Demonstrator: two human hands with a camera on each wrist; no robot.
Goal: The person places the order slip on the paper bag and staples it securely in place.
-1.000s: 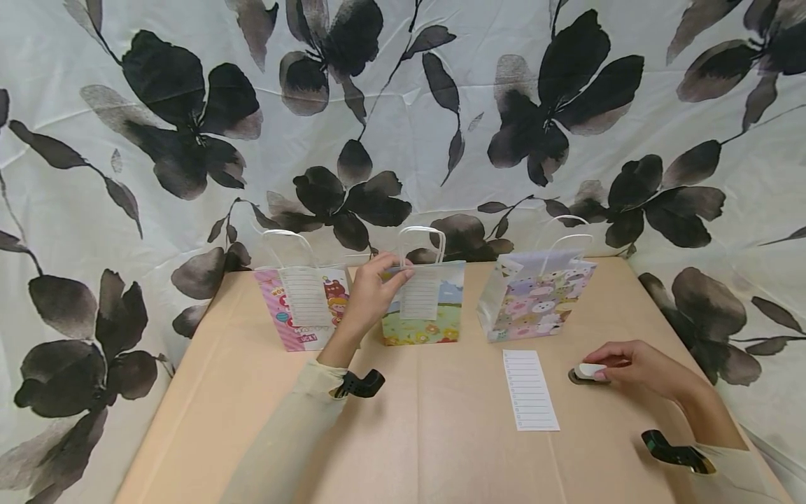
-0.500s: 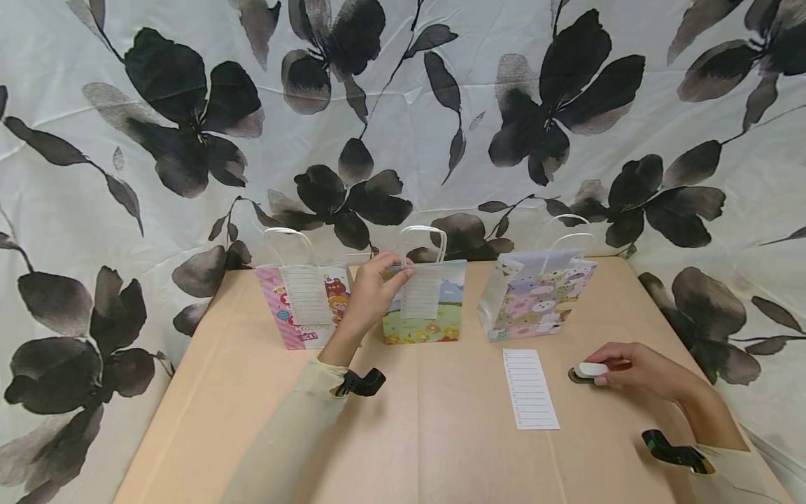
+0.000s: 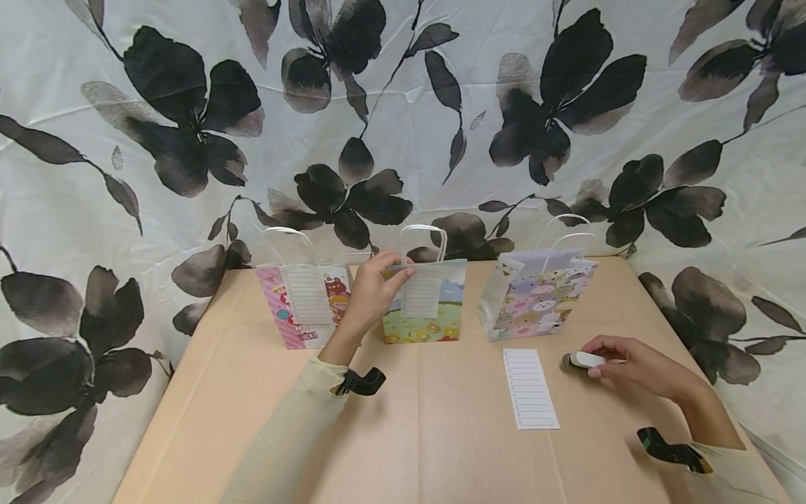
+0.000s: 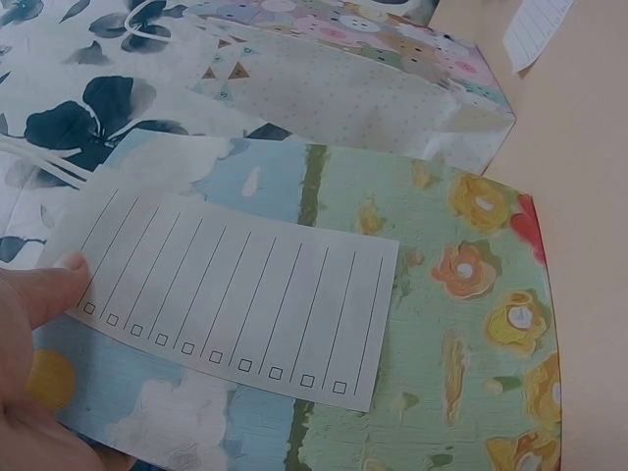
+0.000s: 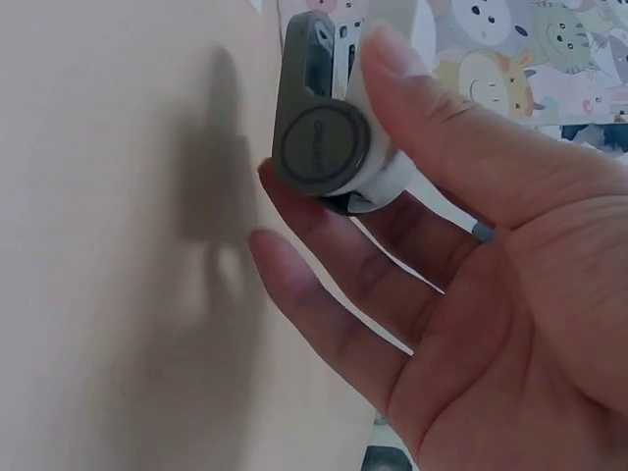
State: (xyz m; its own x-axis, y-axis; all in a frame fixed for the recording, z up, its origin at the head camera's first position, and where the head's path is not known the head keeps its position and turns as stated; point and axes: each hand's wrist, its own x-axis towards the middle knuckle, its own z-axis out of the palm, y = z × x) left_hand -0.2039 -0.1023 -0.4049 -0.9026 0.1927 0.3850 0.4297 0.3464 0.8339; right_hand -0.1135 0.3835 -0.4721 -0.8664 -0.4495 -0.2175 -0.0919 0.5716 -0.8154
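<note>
My left hand [image 3: 376,290] pinches the top edge of the middle paper gift bag [image 3: 446,318], printed with sky and flowers. In the left wrist view, its thumb presses a lined paper slip with checkboxes [image 4: 235,294] flat against the bag's front. At the right, my right hand [image 3: 648,367] holds a small stapler [image 3: 587,360], white on top with a dark grey base. In the right wrist view the thumb lies on the white side of the stapler [image 5: 319,147]; the lower fingers are spread loosely, and a shadow falls on the table.
Left of the middle bag stands a pink gift bag [image 3: 301,339] with a lined slip on its front. A lilac animal-print bag [image 3: 535,301] stands at the right. Another lined slip [image 3: 531,389] lies on the table [image 3: 441,448]. Behind hangs a floral cloth [image 3: 441,140].
My right hand has raised the stapler from the table, tilted it and brought it slightly left. The left hand holds its place at the middle bag.
</note>
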